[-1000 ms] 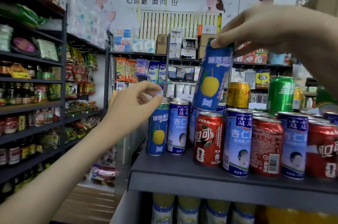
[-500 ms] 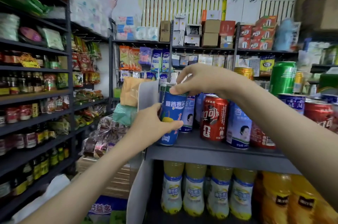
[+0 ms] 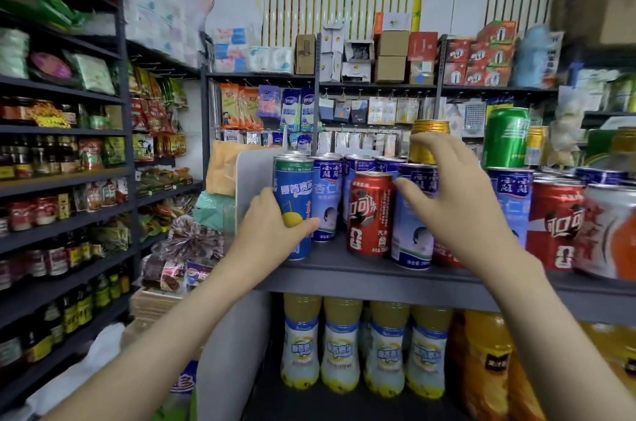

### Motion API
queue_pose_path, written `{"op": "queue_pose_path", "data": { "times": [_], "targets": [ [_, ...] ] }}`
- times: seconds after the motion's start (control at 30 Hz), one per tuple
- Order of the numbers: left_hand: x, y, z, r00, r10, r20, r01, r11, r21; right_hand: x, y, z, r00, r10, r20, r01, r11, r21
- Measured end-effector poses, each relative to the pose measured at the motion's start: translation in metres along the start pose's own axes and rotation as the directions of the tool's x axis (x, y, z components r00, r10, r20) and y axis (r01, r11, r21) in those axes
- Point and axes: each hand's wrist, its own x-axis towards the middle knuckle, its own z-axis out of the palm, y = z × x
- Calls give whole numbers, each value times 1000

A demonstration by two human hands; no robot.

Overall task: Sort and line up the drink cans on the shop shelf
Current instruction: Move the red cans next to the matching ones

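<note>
A blue pear-drink can (image 3: 293,193) stands at the left end of the grey shelf (image 3: 361,279), and my left hand (image 3: 272,231) grips its lower half. To its right stand a blue-and-white almond-drink can (image 3: 326,200), a red cola can (image 3: 370,214) and another blue-and-white can (image 3: 413,248). My right hand (image 3: 454,200) hovers in front of that can with spread, slightly bent fingers, its thumb near the red can, holding nothing. Several more blue-white and red cans (image 3: 554,224) stand to the right, with a gold can (image 3: 428,135) and a green can (image 3: 506,138) on top.
A white divider panel (image 3: 254,172) stands at the shelf's left end. Yellow juice bottles (image 3: 340,351) fill the shelf below. Dark shelving (image 3: 62,179) with jars and snacks runs along the left aisle. A white-and-orange can (image 3: 609,234) stands at the far right.
My right hand brought the blue pear can down from above and let go of it at the shelf's left end, then moved right. My left hand now grips that can.
</note>
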Motion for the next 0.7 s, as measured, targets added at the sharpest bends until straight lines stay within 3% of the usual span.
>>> {"op": "queue_pose_path", "data": {
  "times": [0.1,0.17,0.3,0.43,0.7],
  "targets": [
    [-12,18,-1,993,39,-115,-26,993,114,-17,16,1,991,96,-98,-92,995,41],
    [-28,36,0,970,137,-199,-104,980,170,-24,22,5,986,136,-100,-131,990,47],
    [-62,66,21,914,326,-243,-315,945,86,-27,25,18,987,154,-54,-159,982,-102],
    [-76,76,56,923,322,-211,-330,944,-5,-26,31,25,990,124,-66,-134,974,-183],
    [-61,79,81,954,247,-171,-259,965,-52,-23,35,11,989,53,-139,-63,996,-68]
  ]
}}
